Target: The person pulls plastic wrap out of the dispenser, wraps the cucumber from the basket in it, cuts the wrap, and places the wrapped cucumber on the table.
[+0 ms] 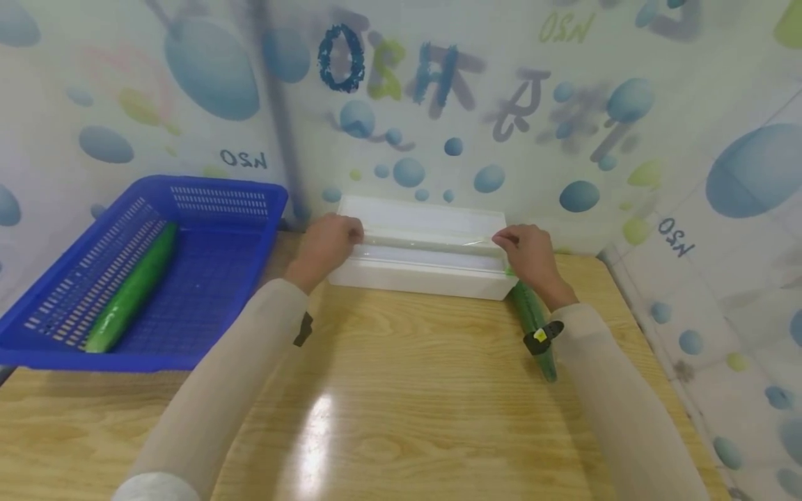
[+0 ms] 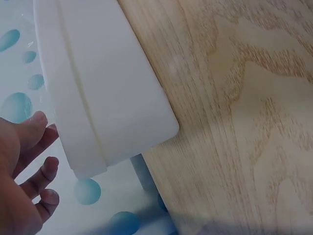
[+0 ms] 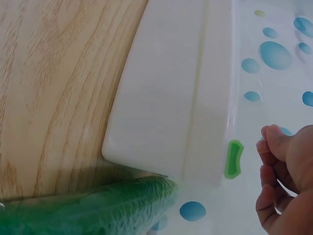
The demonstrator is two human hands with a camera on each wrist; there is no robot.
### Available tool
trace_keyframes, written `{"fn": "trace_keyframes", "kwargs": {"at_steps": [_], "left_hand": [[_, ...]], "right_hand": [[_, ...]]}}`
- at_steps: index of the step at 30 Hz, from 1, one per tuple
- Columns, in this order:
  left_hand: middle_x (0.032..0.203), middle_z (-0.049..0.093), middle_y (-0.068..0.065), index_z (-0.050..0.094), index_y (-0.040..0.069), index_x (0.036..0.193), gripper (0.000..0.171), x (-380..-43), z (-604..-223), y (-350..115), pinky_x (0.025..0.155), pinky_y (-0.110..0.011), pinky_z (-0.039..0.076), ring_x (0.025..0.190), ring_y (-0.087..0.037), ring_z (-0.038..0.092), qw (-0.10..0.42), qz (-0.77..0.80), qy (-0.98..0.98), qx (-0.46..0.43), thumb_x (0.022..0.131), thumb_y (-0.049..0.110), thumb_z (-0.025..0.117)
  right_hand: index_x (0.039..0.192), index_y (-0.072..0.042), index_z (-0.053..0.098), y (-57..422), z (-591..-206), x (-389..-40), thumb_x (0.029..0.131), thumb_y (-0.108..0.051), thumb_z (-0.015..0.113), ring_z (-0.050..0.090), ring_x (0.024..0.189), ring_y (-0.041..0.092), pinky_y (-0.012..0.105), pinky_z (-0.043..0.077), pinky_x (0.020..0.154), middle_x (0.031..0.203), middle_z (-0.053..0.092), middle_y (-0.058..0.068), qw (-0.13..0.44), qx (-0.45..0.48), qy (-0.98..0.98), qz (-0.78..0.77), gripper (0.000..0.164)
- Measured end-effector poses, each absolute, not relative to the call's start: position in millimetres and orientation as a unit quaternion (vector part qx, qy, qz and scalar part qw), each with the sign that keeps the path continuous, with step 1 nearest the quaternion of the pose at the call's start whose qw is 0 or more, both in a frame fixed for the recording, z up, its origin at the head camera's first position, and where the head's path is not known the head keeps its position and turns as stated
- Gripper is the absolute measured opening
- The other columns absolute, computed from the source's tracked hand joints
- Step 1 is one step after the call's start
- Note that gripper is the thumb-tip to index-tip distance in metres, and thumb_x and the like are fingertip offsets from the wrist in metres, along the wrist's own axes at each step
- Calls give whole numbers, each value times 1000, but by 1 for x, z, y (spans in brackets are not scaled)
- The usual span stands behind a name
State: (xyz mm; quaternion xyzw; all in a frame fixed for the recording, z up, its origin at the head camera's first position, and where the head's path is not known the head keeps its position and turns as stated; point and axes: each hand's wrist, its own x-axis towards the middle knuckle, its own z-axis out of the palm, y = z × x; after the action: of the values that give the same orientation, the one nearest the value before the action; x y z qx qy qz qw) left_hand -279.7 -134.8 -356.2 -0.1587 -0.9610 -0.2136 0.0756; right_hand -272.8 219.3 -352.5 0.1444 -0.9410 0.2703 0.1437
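Note:
A white cling film dispenser [image 1: 422, 278] lies lengthwise by the wall with its lid raised at the back. Clear cling film [image 1: 477, 242] shows as glints between the hands, above the opening. At the dispenser's left end, the left hand [image 1: 328, 243] pinches the film's edge between thumb and index finger; its other fingers are loosely bent in the left wrist view. Over the right end, the right hand [image 1: 532, 259] pinches the film's other corner. Beneath the right wrist lies a cucumber [image 1: 531, 316], which looks film-wrapped in the right wrist view, its far tip near the dispenser's corner.
A blue plastic basket [image 1: 207, 278] stands on the left, holding another cucumber [image 1: 134, 292]. A green slider [image 3: 234, 159] sits at the dispenser's right end. The patterned wall [image 1: 401, 125] rises right behind the wooden table [image 1: 401, 390].

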Motion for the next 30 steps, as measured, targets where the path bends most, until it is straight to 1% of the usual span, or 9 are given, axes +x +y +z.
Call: {"fn": "trace_keyframes", "kwargs": {"at_steps": [3,6,11,13,16,19,24,26,30], "left_hand": [[96,69,-11,72,8,95,23,-279,-356,-135,82,-44,48,91,-30,61,87,-231,-957,-150,82,-6,60],[96,69,-12,71,6,96,24,-280,-354,-135,83,-45,48,92,-32,61,95,-238,-956,-144,80,-8,60],[96,69,-12,70,7,96,15,-280,-345,-134,80,-46,48,91,-33,61,99,-239,-958,-125,85,0,63],[96,70,-11,71,8,95,13,-279,-341,-134,78,-46,48,90,-33,62,103,-238,-958,-119,86,2,64],[96,70,-12,71,7,96,13,-278,-335,-136,78,-46,49,90,-33,62,116,-239,-957,-116,86,1,64],[98,70,-12,71,6,96,12,-278,-331,-138,80,-45,48,92,-32,62,131,-251,-952,-115,88,2,63],[100,70,-12,72,5,95,15,-282,-326,-142,88,-42,46,97,-29,61,132,-272,-946,-113,88,-1,60],[101,70,-11,71,6,95,18,-282,-323,-143,89,-42,46,99,-29,61,132,-275,-946,-113,87,-4,59],[102,70,-11,71,6,95,18,-282,-319,-144,89,-42,46,100,-29,60,141,-276,-943,-118,87,-5,59]], "right_hand": [[99,3,71,219,-351,-273,96,-15,59,61,79,31,47,49,75,91,69,18,146,147,-941,267,22],[100,2,71,219,-347,-274,96,-16,59,61,81,30,46,49,76,93,69,18,143,142,-944,261,22],[101,3,71,220,-341,-274,96,-15,59,58,79,30,44,47,74,93,69,18,145,136,-947,253,22],[101,4,71,221,-338,-273,95,-15,60,57,78,30,44,46,73,93,69,19,153,138,-946,250,22],[100,4,71,222,-335,-272,95,-15,61,56,75,30,44,45,71,90,69,19,169,144,-943,247,22],[99,4,71,222,-331,-272,94,-15,62,55,74,30,44,44,70,88,68,18,183,154,-939,246,21],[99,3,70,221,-325,-273,94,-16,61,54,73,31,45,42,70,88,68,19,196,159,-936,245,22],[98,3,71,221,-322,-273,94,-16,62,54,72,30,45,42,70,88,68,19,202,161,-934,245,21],[96,3,71,221,-317,-272,93,-14,63,55,68,30,44,41,68,86,69,18,220,169,-929,245,20]]}}
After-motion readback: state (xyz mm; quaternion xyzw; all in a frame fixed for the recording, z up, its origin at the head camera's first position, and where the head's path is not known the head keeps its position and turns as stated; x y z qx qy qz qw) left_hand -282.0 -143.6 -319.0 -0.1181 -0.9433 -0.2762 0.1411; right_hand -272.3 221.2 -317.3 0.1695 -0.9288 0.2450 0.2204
